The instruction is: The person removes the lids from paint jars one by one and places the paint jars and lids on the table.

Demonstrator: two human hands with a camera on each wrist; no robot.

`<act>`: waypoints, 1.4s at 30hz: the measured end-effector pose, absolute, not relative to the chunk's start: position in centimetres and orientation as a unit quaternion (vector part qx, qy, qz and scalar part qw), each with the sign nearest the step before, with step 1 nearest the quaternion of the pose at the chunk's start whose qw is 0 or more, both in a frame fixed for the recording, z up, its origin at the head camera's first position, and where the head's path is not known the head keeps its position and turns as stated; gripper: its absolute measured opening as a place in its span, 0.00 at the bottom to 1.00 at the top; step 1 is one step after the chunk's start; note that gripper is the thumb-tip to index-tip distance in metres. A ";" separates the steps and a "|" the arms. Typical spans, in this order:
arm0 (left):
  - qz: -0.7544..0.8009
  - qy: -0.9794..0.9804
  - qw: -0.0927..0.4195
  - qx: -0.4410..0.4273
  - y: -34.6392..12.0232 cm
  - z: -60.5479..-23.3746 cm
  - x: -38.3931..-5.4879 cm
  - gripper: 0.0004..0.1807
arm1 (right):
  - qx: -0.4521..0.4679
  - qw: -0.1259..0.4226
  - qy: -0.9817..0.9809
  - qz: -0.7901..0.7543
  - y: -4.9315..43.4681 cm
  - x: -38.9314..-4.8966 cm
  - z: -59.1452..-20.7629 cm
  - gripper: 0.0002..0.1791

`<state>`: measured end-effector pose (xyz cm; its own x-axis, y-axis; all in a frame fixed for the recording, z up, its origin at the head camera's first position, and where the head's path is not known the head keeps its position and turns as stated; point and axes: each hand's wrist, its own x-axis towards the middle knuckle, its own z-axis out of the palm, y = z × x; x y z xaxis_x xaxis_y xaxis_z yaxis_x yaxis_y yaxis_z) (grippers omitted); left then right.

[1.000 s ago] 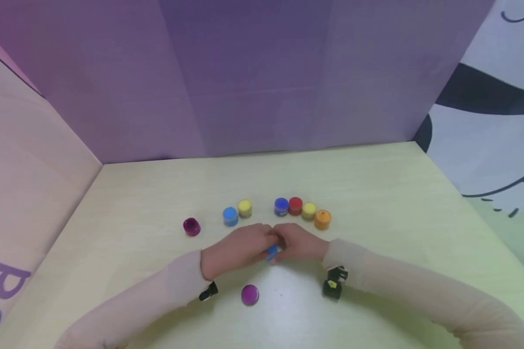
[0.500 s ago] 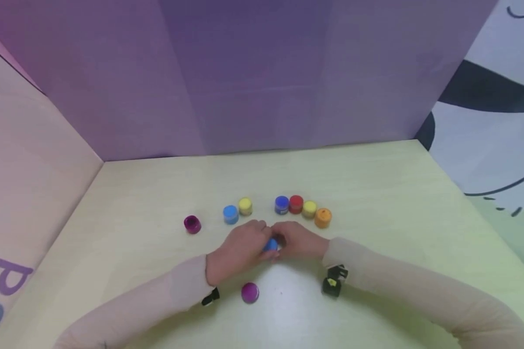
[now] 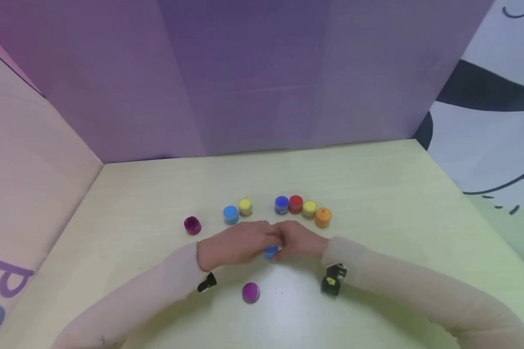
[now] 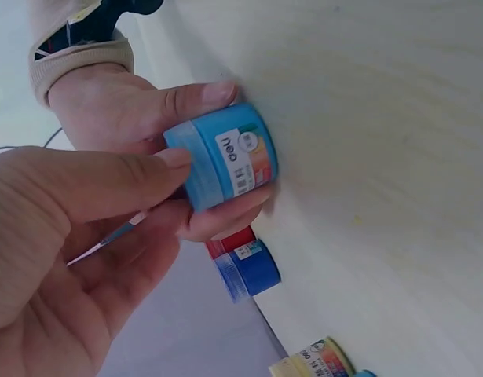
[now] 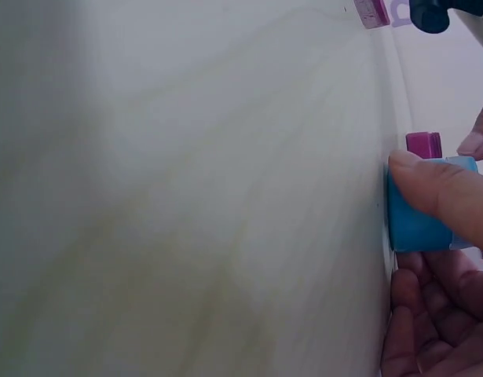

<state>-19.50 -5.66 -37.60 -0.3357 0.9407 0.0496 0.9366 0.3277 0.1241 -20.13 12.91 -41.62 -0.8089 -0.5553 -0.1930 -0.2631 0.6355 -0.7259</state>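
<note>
A light blue paint jar with a white label is held between both hands near the middle of the table. My right hand grips the jar's body, thumb on one side and fingers on the other. With thumb and index finger, my left hand pinches the jar's pale, see-through end. In the right wrist view, the blue jar is close to or on the tabletop, and my right thumb presses on it. The head view shows only a bit of this jar between the hands.
Behind the hands stand jars: light blue, yellow, dark blue, red, another yellow and orange. An uncovered purple jar is at left. A round purple piece lies nearer the person.
My left hand tilted upward half a second ago and now lies flatter again, turning about the jar's end. The right hand stays nearly still; the other jars have not moved.
</note>
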 end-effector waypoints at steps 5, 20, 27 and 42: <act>0.074 0.810 0.044 0.580 -5.6 -37.7 -19.8 0.17 | -0.231 0.210 0.881 -0.356 12.8 -20.1 -41.3 0.19; 0.062 0.834 0.042 0.546 -5.0 -37.7 -19.7 0.15 | -0.219 0.215 0.886 -0.349 13.1 -20.4 -41.5 0.28; 0.067 0.865 0.038 0.495 -4.5 -37.7 -19.4 0.12 | -0.228 0.204 0.888 -0.344 13.0 -20.3 -41.2 0.26; 0.101 0.884 0.011 0.456 -5.2 -38.1 -19.2 0.20 | -0.260 0.183 0.886 -0.337 13.0 -20.2 -41.5 0.25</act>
<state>-19.22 -5.16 -38.07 -0.5834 0.8088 0.0735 0.8045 0.5631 0.1888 -20.22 12.99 -41.52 -0.7985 -0.5834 -0.1485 -0.3373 0.6378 -0.6924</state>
